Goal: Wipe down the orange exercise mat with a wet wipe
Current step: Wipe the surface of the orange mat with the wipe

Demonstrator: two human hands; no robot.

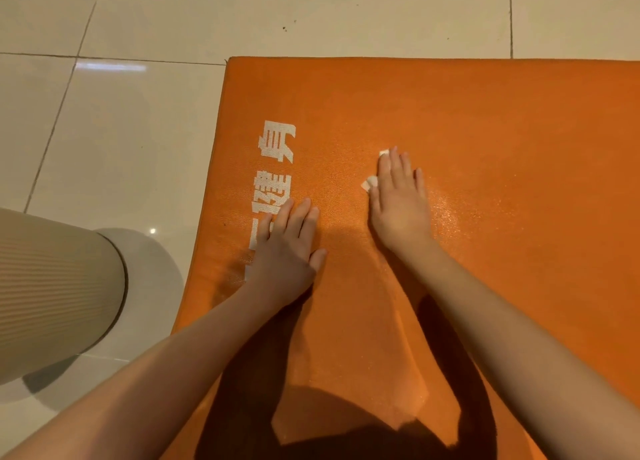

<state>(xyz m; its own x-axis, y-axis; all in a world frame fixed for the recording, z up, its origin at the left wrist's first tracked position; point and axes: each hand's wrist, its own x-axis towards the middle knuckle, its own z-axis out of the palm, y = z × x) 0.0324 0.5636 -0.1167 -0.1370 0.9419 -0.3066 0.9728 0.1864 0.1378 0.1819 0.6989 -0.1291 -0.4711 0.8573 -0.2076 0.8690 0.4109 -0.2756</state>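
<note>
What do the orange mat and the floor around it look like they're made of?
The orange exercise mat looks like soft foam or rubber with a fine pebbled, matte skin; a patch beside the right hand glistens, seemingly damp. Its white printed characters look worn and speckled. The pale floor tiles seem glazed ceramic or stone: glossy, reflecting a light, with thin dark grout lines.

The orange exercise mat [485, 120] has a fine pebbled, grainy finish, mostly matt, with a wet sheen to the right of my right hand [398, 203]. Its white lettering [273, 182] looks speckled and worn. The wet wipe [372, 181] under my palm is thin white cloth-like material. The floor [114, 140] is glossy, smooth beige tile. At near left, ribbed beige fabric [52, 286] looks matt.
</note>
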